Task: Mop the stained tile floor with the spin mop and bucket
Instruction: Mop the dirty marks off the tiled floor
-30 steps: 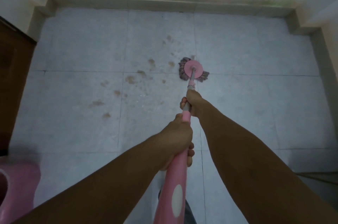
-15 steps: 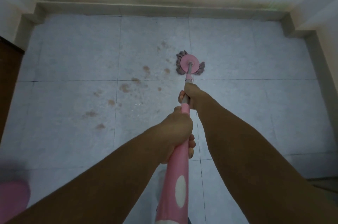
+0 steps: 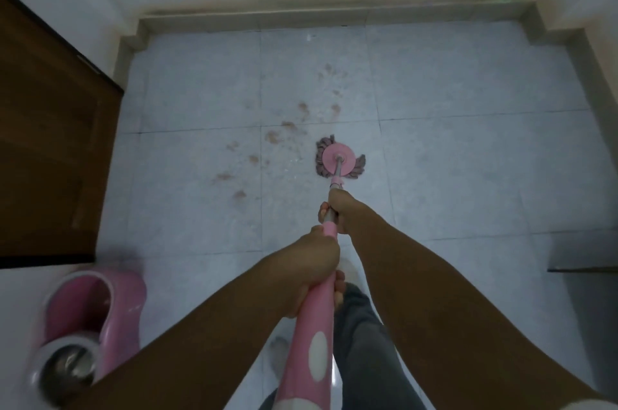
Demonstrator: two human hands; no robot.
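Both my hands grip the pink spin mop handle (image 3: 314,336). My left hand (image 3: 317,259) is closed around the thick pink part with white dots. Further down the shaft, my right hand (image 3: 336,210) holds the thin metal section. The round pink mop head (image 3: 339,160), with grey-pink strands around it, rests on the pale tile floor (image 3: 451,175). Brown stains (image 3: 277,135) lie scattered to the left of the mop head and beyond it. The pink bucket (image 3: 100,316) with its steel spinner basket stands at the lower left.
A dark wooden door (image 3: 50,148) fills the left side. A raised tiled skirting (image 3: 334,16) runs along the far wall and the right wall. A dark ledge (image 3: 585,252) juts in at the right. My leg in grey trousers (image 3: 364,352) shows under the handle.
The mop head has been pulled back toward me, away from the upper stains. The view has shifted so the door and bucket on the left now show.
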